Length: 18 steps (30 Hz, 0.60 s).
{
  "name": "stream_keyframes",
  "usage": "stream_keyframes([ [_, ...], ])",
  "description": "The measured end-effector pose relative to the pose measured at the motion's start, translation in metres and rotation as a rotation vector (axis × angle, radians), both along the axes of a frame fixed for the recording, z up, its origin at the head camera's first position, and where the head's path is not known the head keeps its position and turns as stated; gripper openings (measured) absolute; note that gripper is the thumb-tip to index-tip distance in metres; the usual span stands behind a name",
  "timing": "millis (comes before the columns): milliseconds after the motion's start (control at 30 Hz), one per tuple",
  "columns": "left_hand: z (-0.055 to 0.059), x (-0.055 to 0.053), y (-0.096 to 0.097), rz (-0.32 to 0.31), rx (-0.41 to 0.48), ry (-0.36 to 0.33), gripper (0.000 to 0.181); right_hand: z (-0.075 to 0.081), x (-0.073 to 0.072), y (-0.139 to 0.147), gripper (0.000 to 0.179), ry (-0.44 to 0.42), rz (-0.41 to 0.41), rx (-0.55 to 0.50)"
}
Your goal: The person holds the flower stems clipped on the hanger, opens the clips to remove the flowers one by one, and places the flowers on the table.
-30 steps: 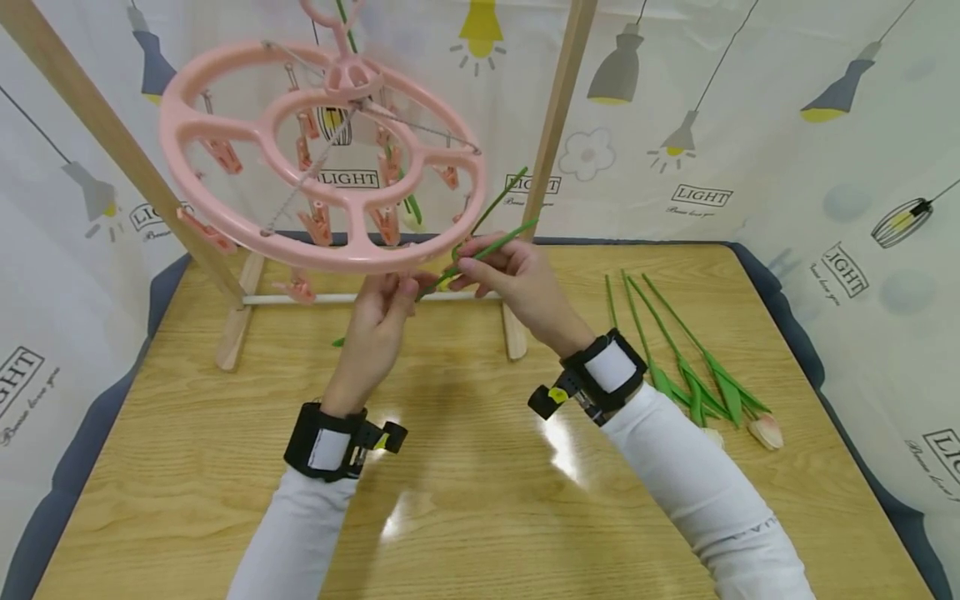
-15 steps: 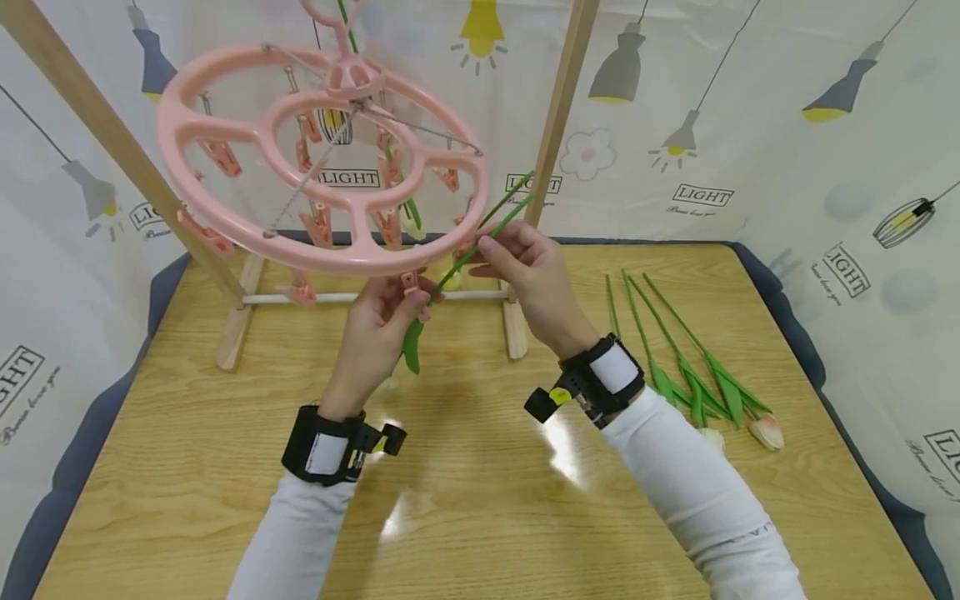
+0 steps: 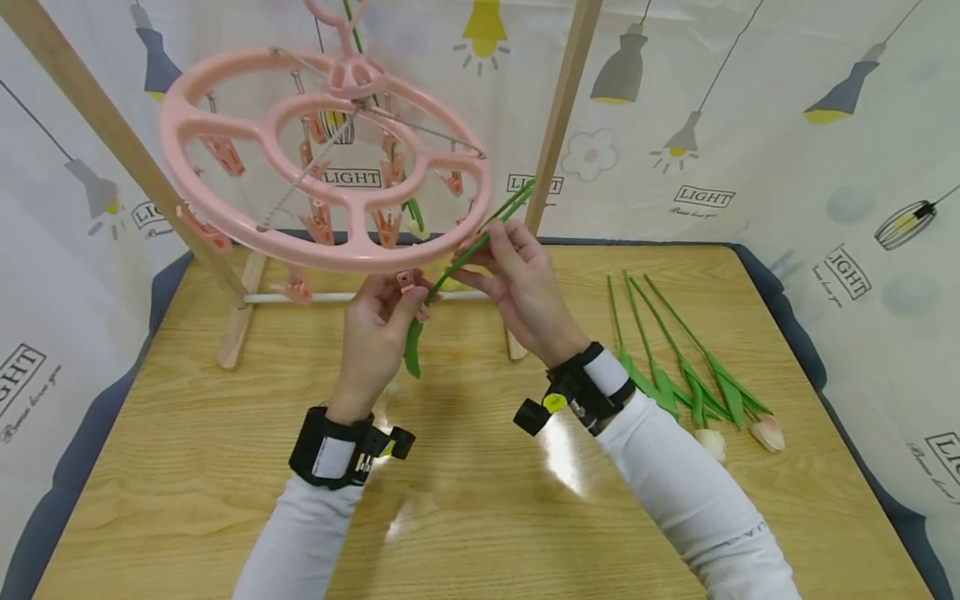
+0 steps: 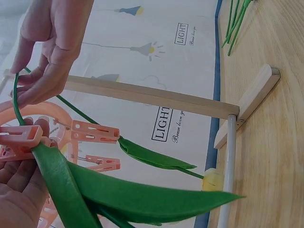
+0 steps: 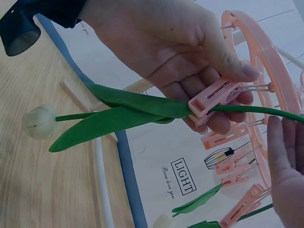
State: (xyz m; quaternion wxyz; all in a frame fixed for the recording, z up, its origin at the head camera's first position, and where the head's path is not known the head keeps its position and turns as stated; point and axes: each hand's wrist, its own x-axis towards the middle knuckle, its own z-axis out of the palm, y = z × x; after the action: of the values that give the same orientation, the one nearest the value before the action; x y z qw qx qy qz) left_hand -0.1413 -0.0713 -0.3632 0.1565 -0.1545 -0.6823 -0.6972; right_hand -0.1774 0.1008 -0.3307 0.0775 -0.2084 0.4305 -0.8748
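Observation:
My left hand [image 3: 378,329] holds a pink clothespin [image 5: 213,97] that hangs from the round pink drying rack [image 3: 360,258]. Within that clothespin sits the green stem of a white artificial tulip [image 5: 40,122], its leaves [image 4: 137,192] and bloom pointing down. On the stem's upper part, my right hand [image 3: 525,287] pinches with thumb and fingers, just beside the rack's rim. A second tulip with a yellowish bloom [image 4: 212,179] hangs from a neighbouring clothespin [image 4: 97,131]. The left hand partly hides the held tulip in the head view.
Several tulips [image 3: 697,387] lie on the table's right side. Wooden posts [image 3: 562,117] and feet [image 3: 238,333], joined by a white bar [image 3: 330,297], stand around the rack. Other pink clothespins [image 3: 318,223] dangle below it. A printed curtain [image 3: 750,150] closes the back.
The held tulip's stem has swung steeper and its leaf now hangs below my left hand. My right hand has shifted right and slightly up, bringing the stem closer to the other stem.

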Motion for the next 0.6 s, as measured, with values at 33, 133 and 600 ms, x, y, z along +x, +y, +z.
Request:
stream_keyframes([
  [33, 0.000, 0.000, 0.000, 0.003, -0.004, 0.002, 0.020, 0.000, 0.000, 0.000, 0.017, 0.005, -0.001, 0.006],
  [133, 0.000, 0.000, -0.001, 0.006, -0.018, 0.008, 0.019, 0.000, 0.000, -0.001, 0.015, 0.019, -0.005, 0.039],
  [600, -0.003, -0.001, -0.002, -0.001, -0.030, -0.030, 0.022, -0.004, 0.004, -0.011, 0.028, 0.119, -0.054, 0.260],
])
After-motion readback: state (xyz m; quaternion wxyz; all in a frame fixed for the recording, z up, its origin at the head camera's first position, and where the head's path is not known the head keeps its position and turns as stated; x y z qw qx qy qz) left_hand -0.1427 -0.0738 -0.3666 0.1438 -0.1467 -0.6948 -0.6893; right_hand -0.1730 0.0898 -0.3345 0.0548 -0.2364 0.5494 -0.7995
